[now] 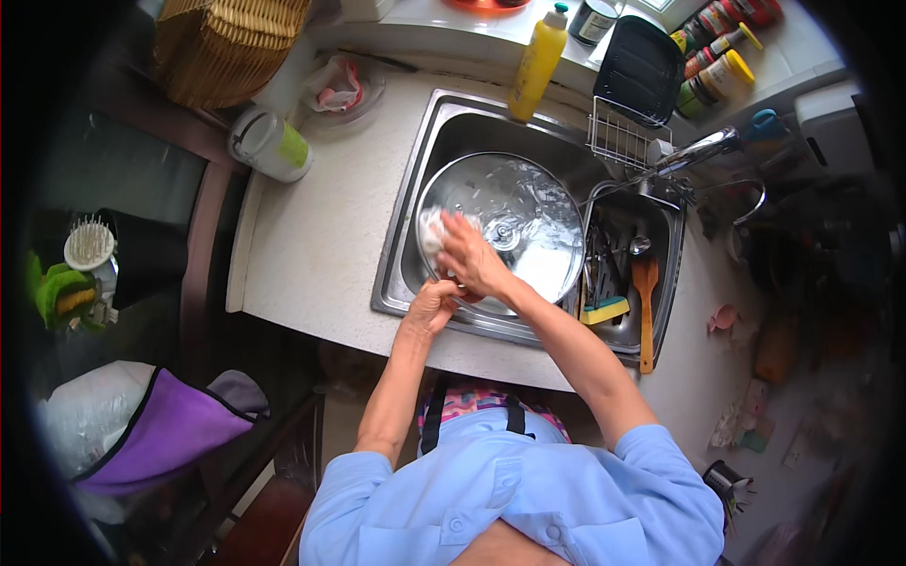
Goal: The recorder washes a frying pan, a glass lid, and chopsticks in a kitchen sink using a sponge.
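A large round shiny metal lid or shallow pan (527,194), with a small round fitting near its middle, sits in the larger basin of a stainless-steel sink (453,117). My left hand (433,305) has its fingers closed at the near-left rim; the exact grip is partly covered by my right hand. With slightly blurred fingers, my right hand (471,258) presses a white cloth (430,230) against the left side of the shiny surface. Part of the cloth is hidden under those fingers.
The smaller basin holds a wooden spatula (645,297), a yellow-green sponge (604,310) and metal utensils. Behind stand a yellow squeeze bottle (539,64), a chrome faucet (697,152) and a black tray (640,71). A white canister (272,145) is on the left counter.
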Tool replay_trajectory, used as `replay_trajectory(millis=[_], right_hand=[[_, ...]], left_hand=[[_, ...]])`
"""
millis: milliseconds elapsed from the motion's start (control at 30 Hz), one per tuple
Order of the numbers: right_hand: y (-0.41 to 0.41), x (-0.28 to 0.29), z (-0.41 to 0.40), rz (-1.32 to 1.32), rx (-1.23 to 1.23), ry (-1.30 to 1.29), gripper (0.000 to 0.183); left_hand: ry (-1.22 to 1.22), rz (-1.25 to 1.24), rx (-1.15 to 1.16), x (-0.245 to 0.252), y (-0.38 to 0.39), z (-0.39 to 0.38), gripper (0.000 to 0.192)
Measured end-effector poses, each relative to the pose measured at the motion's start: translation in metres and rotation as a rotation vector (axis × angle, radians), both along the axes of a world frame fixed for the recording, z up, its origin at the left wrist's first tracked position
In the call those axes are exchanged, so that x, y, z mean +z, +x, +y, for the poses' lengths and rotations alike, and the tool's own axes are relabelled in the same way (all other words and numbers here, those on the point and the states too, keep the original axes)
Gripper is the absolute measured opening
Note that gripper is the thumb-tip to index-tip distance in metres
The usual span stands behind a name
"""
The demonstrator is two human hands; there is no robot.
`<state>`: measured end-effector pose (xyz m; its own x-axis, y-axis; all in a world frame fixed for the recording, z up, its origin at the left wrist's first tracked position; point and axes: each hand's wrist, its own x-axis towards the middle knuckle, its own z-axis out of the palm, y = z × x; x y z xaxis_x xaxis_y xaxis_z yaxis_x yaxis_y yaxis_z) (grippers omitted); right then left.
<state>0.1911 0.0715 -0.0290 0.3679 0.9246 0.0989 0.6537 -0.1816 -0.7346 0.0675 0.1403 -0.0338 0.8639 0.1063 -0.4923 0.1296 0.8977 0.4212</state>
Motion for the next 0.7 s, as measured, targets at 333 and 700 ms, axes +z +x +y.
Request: replay_trajectory(millis=[333,700], right_hand=[[-0.009,0.047,-0.124,-0.401,-0.066,-0.145,0.043],[0.041,0.102,-0.087,0.026,-0.372,0.253,0.023]], left_hand=[[0.085,0.024,0.054,0.032,0.012,0.025,0.072],[0.667,0.312,-0.3,0.099,0.074,0.076,0.078]])
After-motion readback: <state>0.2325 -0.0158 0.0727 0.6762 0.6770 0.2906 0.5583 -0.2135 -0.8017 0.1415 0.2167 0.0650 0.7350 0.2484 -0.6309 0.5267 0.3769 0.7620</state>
